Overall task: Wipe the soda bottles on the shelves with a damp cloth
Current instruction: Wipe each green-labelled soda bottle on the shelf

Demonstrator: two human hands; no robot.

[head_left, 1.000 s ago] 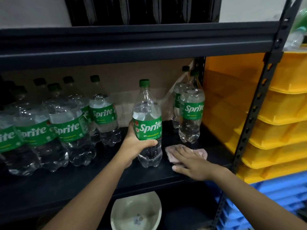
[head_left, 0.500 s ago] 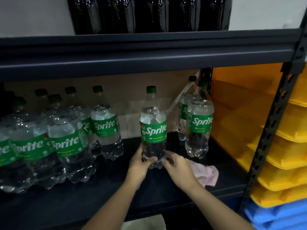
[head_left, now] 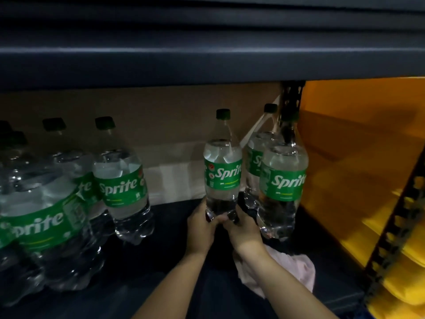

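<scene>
**Both hands at the foot of the middle Sprite bottle**

Since a second ago the right hand (head_left: 246, 229) has left the pink cloth (head_left: 296, 270) and joined the left hand (head_left: 202, 224) at the base of the middle bottle (head_left: 222, 171); the bottle, then nearer the front edge, now stands farther back on the dark shelf (head_left: 174, 268), and the view has come closer and lower, so that the upper shelf's beam (head_left: 207, 61) fills the top of the picture.

The middle bottle stands upright, green cap up, its label facing forward; the left hand's fingers curl round its lower left side with the thumb across the front of the base; the right hand grips the lower right side, fingers wrapped behind, and the two thumbs nearly meet in front.

The cloth lies crumpled on the shelf under and to the right of the right wrist, apart from the bottle; neither hand holds it.

Just to the right stand two more Sprite bottles, the front one (head_left: 284, 180) close beside the right hand, the other (head_left: 257, 157) behind it; to the left, well apart, a group of bottles (head_left: 69, 199) stands in rows; a brown cardboard sheet (head_left: 161, 116) backs the shelf; yellow bins (head_left: 368, 157) are stacked to the right beyond the perforated upright (head_left: 395, 231).
</scene>
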